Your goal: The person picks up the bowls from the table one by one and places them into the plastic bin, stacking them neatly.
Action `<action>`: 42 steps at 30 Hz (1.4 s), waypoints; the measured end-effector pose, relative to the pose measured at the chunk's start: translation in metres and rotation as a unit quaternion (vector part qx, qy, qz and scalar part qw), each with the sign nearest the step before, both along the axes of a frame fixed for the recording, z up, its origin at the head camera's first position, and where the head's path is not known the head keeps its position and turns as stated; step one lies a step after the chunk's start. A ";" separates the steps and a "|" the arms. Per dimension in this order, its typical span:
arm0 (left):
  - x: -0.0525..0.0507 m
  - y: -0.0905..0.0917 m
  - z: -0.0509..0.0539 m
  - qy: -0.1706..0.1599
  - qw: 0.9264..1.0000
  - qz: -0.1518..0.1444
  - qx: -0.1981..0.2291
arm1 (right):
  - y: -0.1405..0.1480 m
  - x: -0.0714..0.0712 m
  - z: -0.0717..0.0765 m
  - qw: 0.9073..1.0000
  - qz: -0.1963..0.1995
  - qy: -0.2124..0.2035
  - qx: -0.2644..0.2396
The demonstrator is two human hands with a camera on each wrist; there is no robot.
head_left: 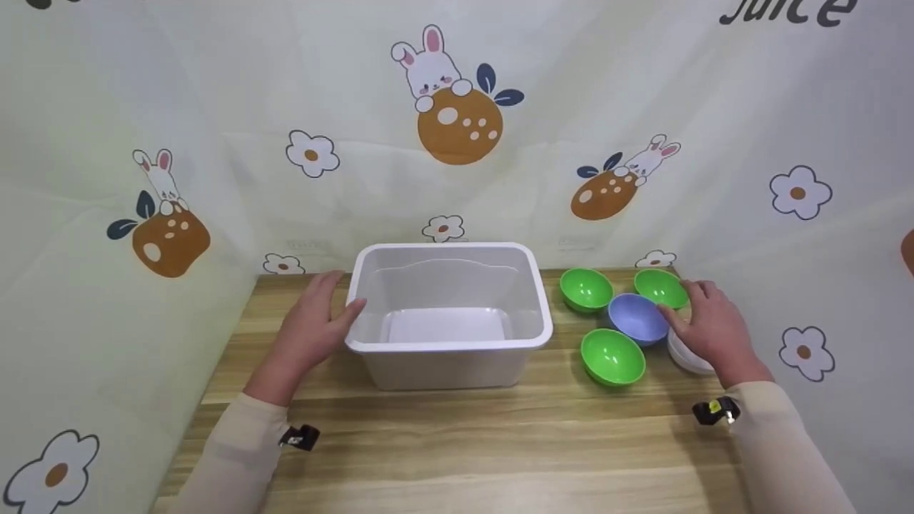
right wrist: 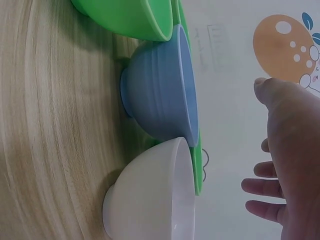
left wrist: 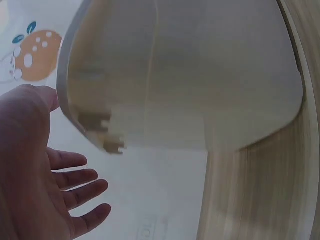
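A white plastic bin (head_left: pixel 446 367) stands on the wooden table, its inside bare. My left hand (head_left: pixel 314 325) is at its left side, fingers spread, the thumb at the rim; whether it touches cannot be told. In the left wrist view the left hand (left wrist: pixel 45 165) is beside the bin wall (left wrist: pixel 185 75). My right hand (head_left: pixel 714 328) is spread above a white bowl (head_left: pixel 687 351), holding nothing. The right wrist view has the right hand (right wrist: pixel 287 155) apart from the white bowl (right wrist: pixel 145 195) and a blue bowl (right wrist: pixel 157 90).
Three green bowls (head_left: pixel 613 357) (head_left: pixel 585 289) (head_left: pixel 660 287) surround the blue bowl (head_left: pixel 638 318) right of the bin. A pale printed cloth (head_left: pixel 357 193) hangs behind and at both sides of the wooden table (head_left: pixel 485 450).
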State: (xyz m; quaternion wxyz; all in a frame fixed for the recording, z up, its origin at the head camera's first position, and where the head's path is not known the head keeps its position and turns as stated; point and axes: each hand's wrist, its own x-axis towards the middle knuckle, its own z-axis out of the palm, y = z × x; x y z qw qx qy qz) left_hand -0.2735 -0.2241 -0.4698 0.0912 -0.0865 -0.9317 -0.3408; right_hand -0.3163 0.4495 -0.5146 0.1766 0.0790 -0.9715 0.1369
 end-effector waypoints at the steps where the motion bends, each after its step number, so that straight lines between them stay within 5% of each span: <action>1: 0.001 0.003 0.000 -0.001 1.000 -0.005 0.000 | 0.000 0.000 0.000 1.000 0.003 0.006 -0.001; 15: 0.008 0.030 0.001 -0.034 0.998 -0.031 -0.039 | -0.002 0.005 0.002 1.000 0.000 -0.004 -0.005; 35: 0.008 0.035 0.000 -0.056 0.996 -0.040 -0.065 | -0.002 0.007 0.000 1.000 0.012 0.009 -0.014; 42: 0.009 0.036 0.001 -0.063 0.995 -0.038 -0.066 | 0.003 0.011 -0.004 0.999 0.002 -0.027 -0.032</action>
